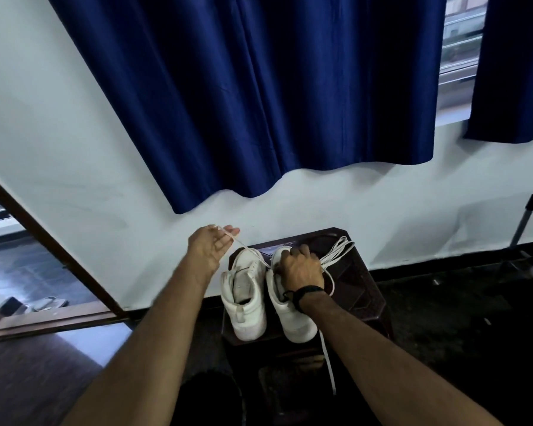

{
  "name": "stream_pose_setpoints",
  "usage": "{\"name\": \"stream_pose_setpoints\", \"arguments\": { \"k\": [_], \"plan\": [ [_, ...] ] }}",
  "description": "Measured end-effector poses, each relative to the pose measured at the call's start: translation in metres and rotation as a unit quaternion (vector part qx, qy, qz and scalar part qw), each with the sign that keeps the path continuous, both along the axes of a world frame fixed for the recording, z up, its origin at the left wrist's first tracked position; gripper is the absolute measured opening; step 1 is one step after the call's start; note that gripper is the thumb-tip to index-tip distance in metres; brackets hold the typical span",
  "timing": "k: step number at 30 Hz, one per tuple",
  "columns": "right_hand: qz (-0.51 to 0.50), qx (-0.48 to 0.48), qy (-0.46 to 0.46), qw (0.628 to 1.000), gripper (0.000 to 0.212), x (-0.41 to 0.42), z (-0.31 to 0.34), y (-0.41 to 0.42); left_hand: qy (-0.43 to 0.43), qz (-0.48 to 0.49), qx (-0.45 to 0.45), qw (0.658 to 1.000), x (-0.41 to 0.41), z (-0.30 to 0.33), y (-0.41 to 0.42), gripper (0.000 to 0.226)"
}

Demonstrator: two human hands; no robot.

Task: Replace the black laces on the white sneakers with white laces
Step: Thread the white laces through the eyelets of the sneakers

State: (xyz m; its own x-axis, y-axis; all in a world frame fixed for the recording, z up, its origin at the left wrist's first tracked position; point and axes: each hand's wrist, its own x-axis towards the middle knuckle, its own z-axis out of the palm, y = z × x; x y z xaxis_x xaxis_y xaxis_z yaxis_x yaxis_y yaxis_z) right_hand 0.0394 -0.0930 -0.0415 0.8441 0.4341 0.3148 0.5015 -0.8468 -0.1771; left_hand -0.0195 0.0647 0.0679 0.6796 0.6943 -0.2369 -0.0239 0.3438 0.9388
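Observation:
Two white sneakers stand side by side on a dark brown stool (363, 290), toes away from me. The left sneaker (243, 299) has no lace that I can see. My right hand (299, 265) grips the front of the right sneaker (293, 318) over its eyelets. My left hand (211, 244) is raised to the left and pinches a white lace (253, 252) that runs taut from the right sneaker. The lace's other end (328, 361) hangs down the stool's front. A bundle of white lace (336, 250) lies on the stool beyond my right hand.
A white wall with a dark blue curtain (259, 87) rises just behind the stool. A brown door frame (43, 241) opens at the left, with footwear on the floor past it. A dark stand (526, 222) is at the right. The floor is dark.

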Motion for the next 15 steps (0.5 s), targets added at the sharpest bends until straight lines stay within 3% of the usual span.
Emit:
{"name": "stream_pose_setpoints", "arguments": {
  "k": [2,3,5,6,8,10,11,15],
  "plan": [
    [-0.007,-0.001,0.002,1.000,0.030,0.000,0.000,0.000,-0.031,0.039,-0.078,0.996,-0.010,0.015,0.015,0.028],
    [-0.006,-0.006,0.002,1.000,0.032,0.001,-0.001,0.000,0.005,0.057,-0.042,0.997,-0.014,0.021,0.022,0.026],
    [0.006,-0.014,0.001,1.000,0.034,0.001,0.000,-0.001,0.145,0.043,0.147,0.977,-0.020,0.019,0.032,0.020],
    [0.010,-0.017,0.004,1.000,0.034,0.000,0.001,-0.002,0.228,0.007,0.256,0.939,-0.023,0.014,0.033,0.025],
    [0.016,-0.025,0.005,1.000,0.033,0.000,0.000,-0.003,0.357,-0.086,0.440,0.819,-0.027,-0.003,0.025,0.036],
    [0.010,-0.021,-0.002,1.000,0.030,-0.001,0.001,-0.002,0.384,-0.144,0.578,0.705,-0.025,-0.021,0.006,0.030],
    [-0.001,-0.024,-0.014,1.000,0.027,-0.003,0.003,-0.002,0.361,-0.163,0.621,0.677,-0.022,-0.030,-0.003,0.029],
    [-0.015,-0.005,-0.033,0.999,0.030,0.002,-0.004,0.001,0.330,-0.229,0.665,0.630,-0.004,-0.059,-0.032,0.025]
  ]
}}
